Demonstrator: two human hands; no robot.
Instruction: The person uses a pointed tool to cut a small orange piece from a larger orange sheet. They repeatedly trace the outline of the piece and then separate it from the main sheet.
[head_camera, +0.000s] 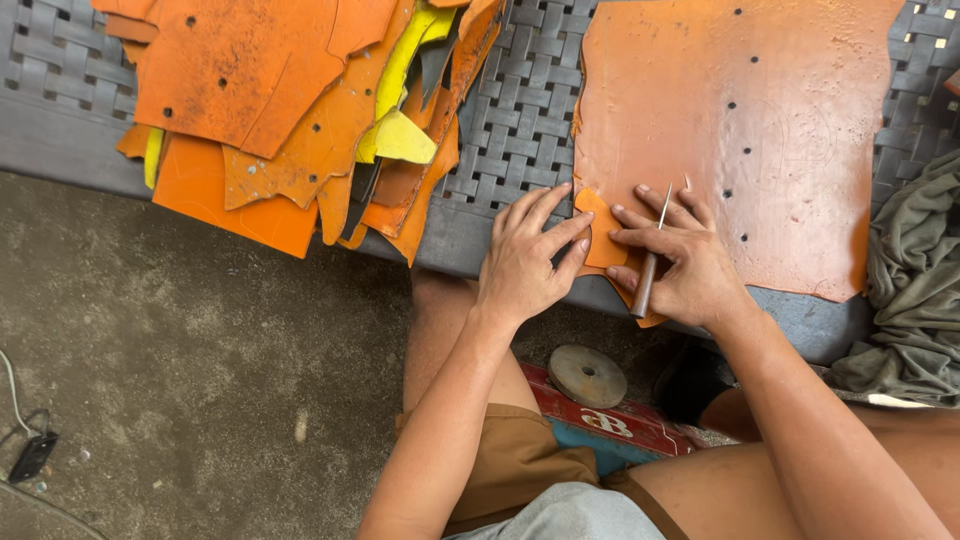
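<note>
A large orange leather sheet (740, 130) with several punched holes lies on a grey woven bench (515, 110). At its lower left corner a small orange pattern piece (603, 235) rests on the sheet. My left hand (525, 262) presses flat on the pattern piece's left edge, fingers spread. My right hand (675, 262) holds a thin metal awl with a wooden handle (648, 268), its point up against the sheet, while its fingertips hold down the pattern's right side.
A heap of orange and yellow leather offcuts (300, 110) overhangs the bench at the left. A grey-green cloth (915, 280) lies at the right. Below are my knees, a round metal disc (587, 375) on a red box, and a concrete floor.
</note>
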